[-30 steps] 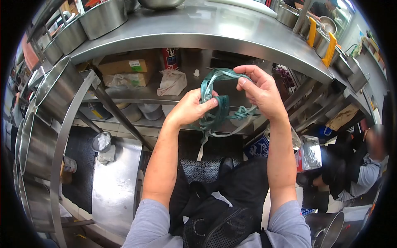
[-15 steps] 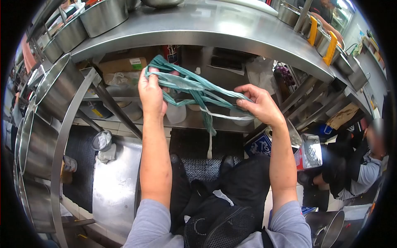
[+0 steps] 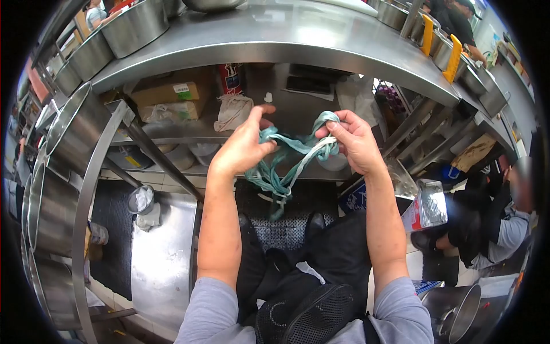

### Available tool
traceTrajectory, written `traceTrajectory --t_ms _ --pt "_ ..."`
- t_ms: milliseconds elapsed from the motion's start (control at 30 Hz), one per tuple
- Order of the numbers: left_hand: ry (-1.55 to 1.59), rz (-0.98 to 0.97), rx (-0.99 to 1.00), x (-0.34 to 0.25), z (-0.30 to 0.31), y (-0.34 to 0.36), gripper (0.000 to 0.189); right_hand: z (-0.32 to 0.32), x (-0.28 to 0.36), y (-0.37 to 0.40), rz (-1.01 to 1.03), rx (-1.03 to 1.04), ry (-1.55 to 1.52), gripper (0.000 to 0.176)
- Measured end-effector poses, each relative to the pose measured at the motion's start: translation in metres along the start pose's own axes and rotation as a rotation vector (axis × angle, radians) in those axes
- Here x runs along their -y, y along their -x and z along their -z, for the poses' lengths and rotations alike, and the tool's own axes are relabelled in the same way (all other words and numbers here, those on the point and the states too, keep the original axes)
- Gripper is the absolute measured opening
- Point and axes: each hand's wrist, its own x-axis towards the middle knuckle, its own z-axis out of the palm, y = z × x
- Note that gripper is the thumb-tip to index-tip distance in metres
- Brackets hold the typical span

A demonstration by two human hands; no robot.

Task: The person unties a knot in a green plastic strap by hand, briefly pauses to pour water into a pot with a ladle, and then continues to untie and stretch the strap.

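Note:
A tangled bundle of teal and white fabric strips [image 3: 275,178] hangs in loops between my two hands, over my lap. My left hand [image 3: 243,143] has one end of the bundle between its thumb and fingers, with the index finger raised off it. Pinched between the thumb and fingers of my right hand [image 3: 356,140] are a teal loop and a twisted white part. The middle of the bundle sags, and its lower loops dangle just above my knees. Some of my left fingers are hidden behind the strips.
A steel counter [image 3: 258,54] runs ahead, with a shelf below holding a cardboard box [image 3: 163,92], a red can [image 3: 230,79] and a whitish cloth [image 3: 233,112]. Steel pots [image 3: 57,206] line the left. A seated person [image 3: 498,229] is at right, beside a foil-topped box [image 3: 427,206].
My hands have come closer together, and the stretched strips have slackened and bunched into hanging loops. My left hand has moved right and lower, uncovering the whitish cloth on the shelf.

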Motion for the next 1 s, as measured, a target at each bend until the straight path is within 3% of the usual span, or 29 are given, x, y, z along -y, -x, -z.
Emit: traceTrajectory --t_ms 133,200,367,467,567,600,667,700,800,867,933,967,1000 --pt "0.002 -0.193 0.031 -0.012 -0.002 0.001 0.055 -0.005 -0.003 -0.003 0.032 -0.037 -0.057 0.022" --pt "0.324 -0.080 0.238 -0.025 0.002 0.005 0.046 -0.009 -0.003 -0.005 0.027 -0.108 -0.088 0.021" --pt "0.279 -0.097 0.220 -0.020 0.002 0.002 0.030 -0.010 -0.009 -0.009 0.162 -0.007 -0.224 0.021" --pt "0.546 0.066 0.383 -0.020 0.006 0.005 0.030 -0.013 -0.006 -0.009 0.198 0.053 -0.310 0.020" --pt "0.756 -0.255 0.328 -0.008 -0.002 0.001 0.032 -0.017 -0.001 -0.010 0.197 0.075 -0.386 0.020" --pt "0.754 -0.257 0.328 -0.006 -0.005 -0.001 0.032 -0.018 0.001 -0.011 0.200 0.095 -0.418 0.019" --pt "0.600 -0.004 0.133 -0.003 -0.011 -0.009 0.029 -0.022 0.005 -0.014 0.202 0.110 -0.462 0.019" --pt "0.524 0.019 0.053 0.003 -0.019 -0.013 0.027 -0.024 0.006 -0.016 0.197 0.123 -0.507 0.019" --pt "0.555 -0.020 0.006 -0.025 -0.035 -0.009 0.029 -0.034 0.003 -0.028 0.215 0.138 -0.570 0.018" --pt "0.395 -0.044 -0.080 -0.027 -0.044 -0.011 0.031 -0.038 0.001 -0.032 0.214 0.125 -0.561 0.019" --pt "0.306 0.001 -0.044 -0.019 -0.044 -0.013 0.027 -0.036 -0.008 -0.038 0.215 0.060 -0.437 0.021" --pt "0.292 0.006 -0.044 -0.015 -0.044 -0.014 0.027 -0.029 -0.019 -0.042 0.267 -0.003 -0.233 0.024" --pt "0.314 0.013 -0.086 -0.010 -0.045 -0.015 0.025 -0.021 -0.023 -0.042 0.267 -0.004 -0.250 0.024"
